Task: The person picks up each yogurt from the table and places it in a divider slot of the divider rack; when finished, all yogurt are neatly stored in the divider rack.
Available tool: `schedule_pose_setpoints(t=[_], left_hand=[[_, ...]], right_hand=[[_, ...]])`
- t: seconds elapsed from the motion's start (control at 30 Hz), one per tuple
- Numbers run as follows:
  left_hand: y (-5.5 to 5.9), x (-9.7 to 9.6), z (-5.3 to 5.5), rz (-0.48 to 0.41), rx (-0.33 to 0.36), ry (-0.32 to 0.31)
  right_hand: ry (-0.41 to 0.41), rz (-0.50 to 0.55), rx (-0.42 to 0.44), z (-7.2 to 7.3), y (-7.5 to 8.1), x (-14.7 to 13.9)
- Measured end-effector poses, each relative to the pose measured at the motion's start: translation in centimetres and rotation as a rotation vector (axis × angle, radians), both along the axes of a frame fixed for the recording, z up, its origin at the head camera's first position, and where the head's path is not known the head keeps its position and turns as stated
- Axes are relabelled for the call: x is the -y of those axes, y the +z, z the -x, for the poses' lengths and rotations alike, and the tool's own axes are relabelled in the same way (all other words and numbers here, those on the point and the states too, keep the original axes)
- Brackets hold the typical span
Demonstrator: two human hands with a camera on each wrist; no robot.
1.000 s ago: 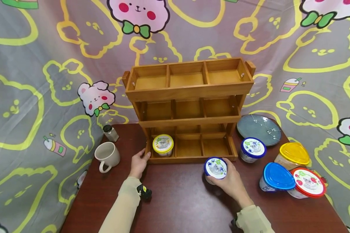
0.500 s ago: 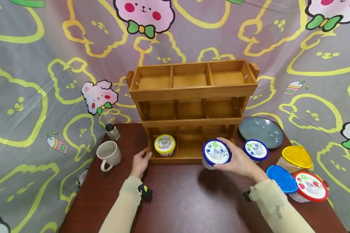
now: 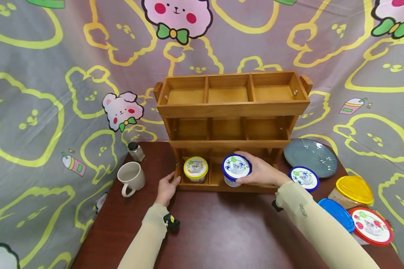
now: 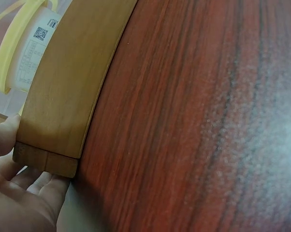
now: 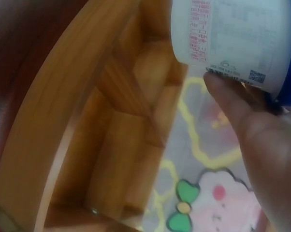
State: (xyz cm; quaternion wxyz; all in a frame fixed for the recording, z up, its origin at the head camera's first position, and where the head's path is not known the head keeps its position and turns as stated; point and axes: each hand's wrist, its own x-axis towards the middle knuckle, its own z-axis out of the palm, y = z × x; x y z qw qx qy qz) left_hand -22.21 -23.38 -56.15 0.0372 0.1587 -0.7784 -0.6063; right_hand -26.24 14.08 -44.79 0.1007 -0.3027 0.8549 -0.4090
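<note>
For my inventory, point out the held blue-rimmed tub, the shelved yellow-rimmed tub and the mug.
Held blue-rimmed tub [image 3: 236, 166], head view: lid top.
Shelved yellow-rimmed tub [image 3: 196, 167], head view: lid top.
Mug [image 3: 136, 181], head view: outer wall.

The white tub [image 5: 227, 41] in your right hand [image 3: 262, 170] is wearing a blue-rimmed lid [image 3: 236, 166] with berry prints; at your left hand [image 3: 167, 188], the honey-brown rack [image 3: 233, 110] is framing a yellow-rimmed tub [image 3: 196, 169]. Dark red-brown grain is streaking the table [image 4: 184, 121] below your hands; beyond, yellow outlines are covering grey cloth [image 3: 94, 86].
</note>
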Motion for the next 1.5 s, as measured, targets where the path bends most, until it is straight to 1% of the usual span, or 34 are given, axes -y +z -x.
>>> schedule_pose_setpoints(t=[0.07, 0.23, 0.4, 0.53, 0.7, 0.9, 1.1, 1.17, 1.33, 1.5], left_hand=[[0.0, -0.1, 0.0, 0.007, -0.002, -0.002], [0.0, -0.1, 0.1, 0.020, -0.014, -0.013], [-0.2, 0.1, 0.2, 0.024, 0.002, -0.009], [-0.2, 0.2, 0.2, 0.013, 0.022, -0.006], [-0.2, 0.0, 0.2, 0.027, 0.014, -0.010], [-0.4, 0.0, 0.1, 0.026, -0.008, -0.008], [-0.2, 0.2, 0.2, 0.017, -0.004, -0.004], [-0.1, 0.2, 0.2, 0.020, -0.008, -0.008], [-0.2, 0.0, 0.0, 0.042, -0.009, -0.018], [-0.3, -0.1, -0.1, 0.042, -0.015, -0.019]], right_hand=[[0.023, 0.004, -0.005, 0.8, -0.6, 0.4], [0.051, -0.001, -0.008, 2.8, -1.9, 1.3], [0.109, 0.017, 0.051, 4.4, -2.7, 2.4], [0.159, 0.025, 0.084, 5.3, -3.5, 3.2], [0.195, 0.040, 0.134, 5.6, -4.5, 3.8], [0.208, -0.019, 0.195, 5.8, -5.2, 3.9], [0.226, -0.050, 0.274, 6.3, -5.0, 3.4], [0.228, -0.070, 0.287, 6.4, -4.8, 3.3], [0.245, -0.101, 0.286, 6.5, -4.8, 3.1], [0.257, -0.076, 0.307, 6.5, -4.9, 3.0]])
